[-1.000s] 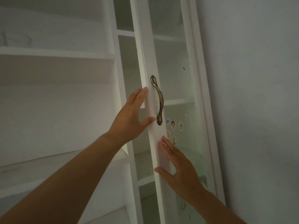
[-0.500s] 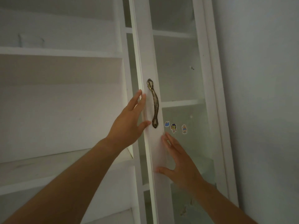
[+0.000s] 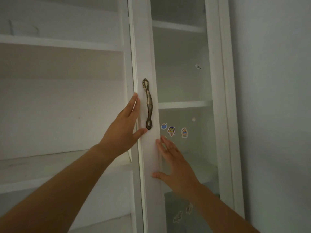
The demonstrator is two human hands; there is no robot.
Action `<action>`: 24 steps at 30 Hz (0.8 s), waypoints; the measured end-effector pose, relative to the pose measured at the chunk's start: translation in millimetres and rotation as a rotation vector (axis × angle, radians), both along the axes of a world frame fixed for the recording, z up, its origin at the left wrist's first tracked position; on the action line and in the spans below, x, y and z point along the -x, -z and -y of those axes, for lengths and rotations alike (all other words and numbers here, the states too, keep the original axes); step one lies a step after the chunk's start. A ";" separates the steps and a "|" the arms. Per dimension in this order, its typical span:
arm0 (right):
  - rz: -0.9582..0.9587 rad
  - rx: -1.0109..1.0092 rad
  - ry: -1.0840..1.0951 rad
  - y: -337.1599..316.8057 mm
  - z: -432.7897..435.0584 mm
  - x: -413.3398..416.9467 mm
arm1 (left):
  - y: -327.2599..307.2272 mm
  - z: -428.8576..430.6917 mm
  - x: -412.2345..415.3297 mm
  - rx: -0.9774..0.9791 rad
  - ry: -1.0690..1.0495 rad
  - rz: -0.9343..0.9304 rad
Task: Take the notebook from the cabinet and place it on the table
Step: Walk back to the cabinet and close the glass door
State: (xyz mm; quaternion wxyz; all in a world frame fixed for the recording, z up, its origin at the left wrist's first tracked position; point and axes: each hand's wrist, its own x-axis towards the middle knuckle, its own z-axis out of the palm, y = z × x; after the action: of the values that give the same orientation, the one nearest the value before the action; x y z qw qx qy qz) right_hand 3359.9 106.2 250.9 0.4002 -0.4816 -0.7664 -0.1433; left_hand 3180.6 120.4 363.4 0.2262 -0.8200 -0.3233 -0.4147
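Note:
No notebook shows anywhere in view. The white cabinet door [image 3: 143, 47] has a glass pane and a bronze handle [image 3: 149, 105]. My left hand [image 3: 121, 133] lies with straight fingers along the door's left edge, and its thumb rests on the front just below the handle. My right hand [image 3: 176, 167] is spread flat on the door lower down, with its fingers across the frame and the glass. Neither hand holds anything.
Bare white open shelves [image 3: 58, 43] fill the left side. Behind the glass are more white shelves [image 3: 181, 104], and small cartoon stickers [image 3: 171, 131] sit on the pane. A plain grey wall [image 3: 272, 98] stands to the right of the cabinet.
The door has swung round and now faces me more squarely, with its left edge nearer the shelf frame. Both hands stayed on it and moved with it.

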 end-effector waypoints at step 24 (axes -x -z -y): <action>0.031 -0.036 0.134 -3.5 -46.2 2.6 | 29.4 -29.8 0.3 0.122 -0.131 -0.041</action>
State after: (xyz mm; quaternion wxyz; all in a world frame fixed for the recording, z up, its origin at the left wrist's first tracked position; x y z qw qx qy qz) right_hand 3357.3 152.3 254.4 0.3863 -0.5222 -0.7359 -0.1909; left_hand 3180.3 150.2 334.0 0.2092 -0.8177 -0.3962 -0.3615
